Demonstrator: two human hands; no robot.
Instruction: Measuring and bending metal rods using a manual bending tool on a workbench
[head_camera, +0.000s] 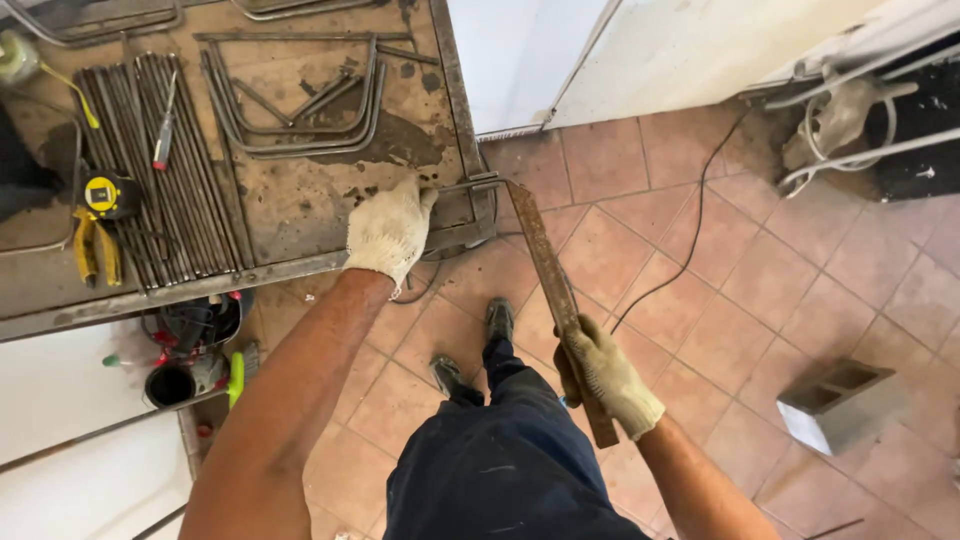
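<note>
Fingers (585, 350) of the right hand (608, 375) are curled tight round a long rusty flat bar (555, 290), gripping its lower half; bar slants up-left to the workbench (300, 215) corner. Left hand (388, 232), also gloved, is pressed on the bench edge w/ fingers closed over a thin rod (470, 183) that runs right to the bar's top end, just at the bench corner. Looks like the bar is working as a lever on that rod – a bending step, judging by how both are held; rod is clamped by hand, bar not yet swung far. Next move would call for a firm hold-down w/ the left and a steady pull on the bar, feet braced.

Farther in on the bench: bent rods (300, 110) near the middle, a bundle of straight rods (160, 160) left of those, a screwdriver (165, 125) lying on them, tape measure (108, 195) and yellow pliers (95, 245) at the far left. Right of the bench, on the tiled floor (760, 280), a black cable (690, 230) trails; a grey block (840, 400) sits well apart.
</note>
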